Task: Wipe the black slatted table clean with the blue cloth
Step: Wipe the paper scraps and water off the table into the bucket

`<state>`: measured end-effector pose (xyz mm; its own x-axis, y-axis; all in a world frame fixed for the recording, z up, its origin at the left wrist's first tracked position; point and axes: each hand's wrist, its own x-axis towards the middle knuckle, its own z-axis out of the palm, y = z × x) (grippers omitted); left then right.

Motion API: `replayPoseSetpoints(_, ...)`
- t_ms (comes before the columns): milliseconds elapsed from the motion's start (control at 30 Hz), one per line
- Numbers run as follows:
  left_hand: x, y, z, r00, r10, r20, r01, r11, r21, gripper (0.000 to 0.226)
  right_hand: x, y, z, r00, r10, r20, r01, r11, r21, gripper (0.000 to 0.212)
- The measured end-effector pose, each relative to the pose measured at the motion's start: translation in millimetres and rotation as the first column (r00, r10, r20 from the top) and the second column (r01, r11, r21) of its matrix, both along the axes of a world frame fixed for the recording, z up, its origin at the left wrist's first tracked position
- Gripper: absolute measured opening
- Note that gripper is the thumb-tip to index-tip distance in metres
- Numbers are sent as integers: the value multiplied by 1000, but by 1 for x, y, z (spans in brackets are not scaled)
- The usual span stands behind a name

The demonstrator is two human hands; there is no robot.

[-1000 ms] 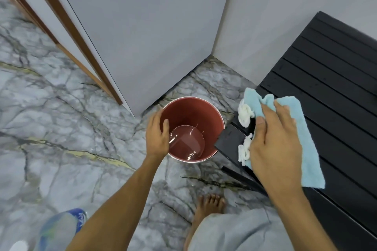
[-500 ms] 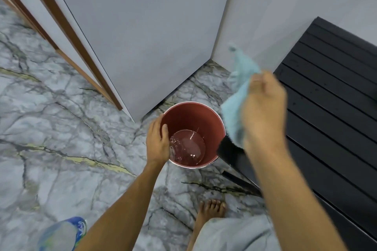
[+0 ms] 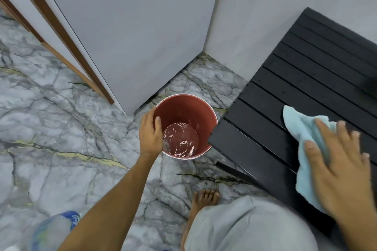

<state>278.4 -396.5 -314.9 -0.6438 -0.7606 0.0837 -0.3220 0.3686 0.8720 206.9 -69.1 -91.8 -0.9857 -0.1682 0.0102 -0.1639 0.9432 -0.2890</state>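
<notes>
You are pressing the blue cloth (image 3: pixel 302 144) flat on the black slatted table (image 3: pixel 271 120) with your right hand (image 3: pixel 338 171). Its fingers (image 3: pixel 324 130) are spreading wide, palm down, pinning the cloth rather than gripping it; motion blur makes the fingertip contact hard to confirm. The cloth is lying under and just ahead of those fingers, near the table's front edge. Wipe along the slats, keeping even pressure so the cloth is reaching into the grooves. Your left hand (image 3: pixel 151 134) is curling around the rim of the red bucket (image 3: pixel 195 108), thumb inside, 4 fingers outside, steadying it on the marble floor (image 3: pixel 51 128).
</notes>
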Motion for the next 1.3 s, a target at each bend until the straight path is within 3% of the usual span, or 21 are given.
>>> replayPoseSetpoints(433, -1, 1, -2, 1000, 5, 21, -5, 1000, -12, 38, 1, -58, -6, 988, 146, -43, -150, 983, -109, 53)
replayPoseSetpoints(900, 0, 5, 6, 999, 3, 41, -4, 999, 34, 39, 8, -159, -7, 921, 374, -113, -390, 892, -228, 30)
replayPoseSetpoints(1000, 1, -2, -1, 994, -50, 96, 49, 999, 8, 40, 17, -182, 2, 927, 358, -108, -362, 787, -500, 28)
replayPoseSetpoints(1100, 4, -13, 4, 979, -107, 172, 111, 994, -15, 41, 27, -190, 28, 957, 275, 91, -86, 570, -817, 29)
replayPoseSetpoints(1200, 4, -16, 41, 992, -65, 108, 69, 997, -32, 45, 34, -167, 59, 950, 214, 226, 124, 407, -905, 28)
replayPoseSetpoints(1300, -2, -9, 96, 997, -72, 3, 72, 997, -12, 41, 37, -113, 93, 975, 87, 203, 164, 330, -930, 26)
